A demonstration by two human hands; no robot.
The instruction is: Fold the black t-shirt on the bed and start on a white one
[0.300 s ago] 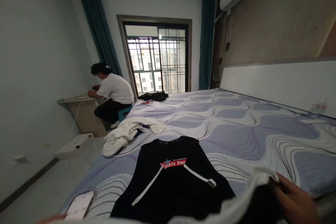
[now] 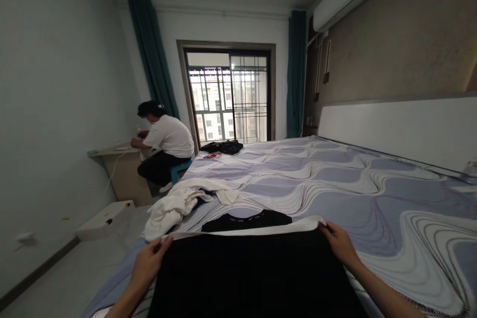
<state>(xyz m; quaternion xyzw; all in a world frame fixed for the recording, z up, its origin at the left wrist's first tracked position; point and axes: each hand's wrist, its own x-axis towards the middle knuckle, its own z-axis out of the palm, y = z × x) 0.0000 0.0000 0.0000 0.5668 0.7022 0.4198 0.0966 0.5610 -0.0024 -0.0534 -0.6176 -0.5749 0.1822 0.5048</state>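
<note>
A black garment [image 2: 253, 278] with a white hem band lies spread on the bed, its lower part folded up over the front. Only the collar edge [image 2: 246, 219] shows beyond the white band. My left hand [image 2: 151, 261] pinches the band's left corner. My right hand [image 2: 341, 246] grips the band's right corner. Both hands hold the fabric stretched flat between them.
A crumpled white garment [image 2: 179, 203] lies at the bed's left edge. Dark clothes [image 2: 223, 147] sit at the bed's far end. The bed sheet [image 2: 372, 194] has wavy purple stripes. Another person [image 2: 166, 146] sits at a desk by the window. A white box [image 2: 106, 219] rests on the floor.
Both hands have brought the white-banded hem up and forward over the garment's front, covering the red print and white drawstrings. The view has tilted up slightly.
</note>
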